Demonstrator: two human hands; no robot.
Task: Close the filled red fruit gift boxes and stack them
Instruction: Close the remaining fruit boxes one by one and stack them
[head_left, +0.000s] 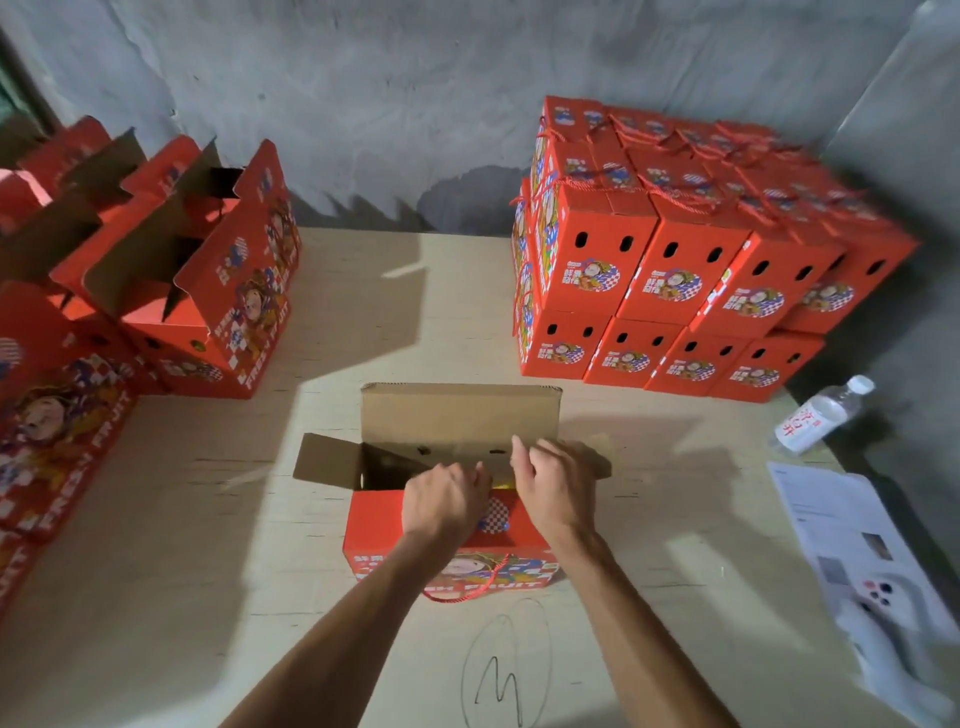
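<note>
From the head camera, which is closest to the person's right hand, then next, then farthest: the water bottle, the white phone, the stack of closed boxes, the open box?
From the right hand:
1. Open box, directly under the hand, touching it.
2. Stack of closed boxes, ahead and to the right.
3. Water bottle, far right by the table edge; close to the stack's distance, hard to separate.
4. White phone, right, nearer the person.

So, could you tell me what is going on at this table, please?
A person is closing a red gift box at the front of the table. Both hands, left and right, are at its open top; the flaps are still up. Closed boxes are stacked at the far right, open ones wait on the left.
</note>
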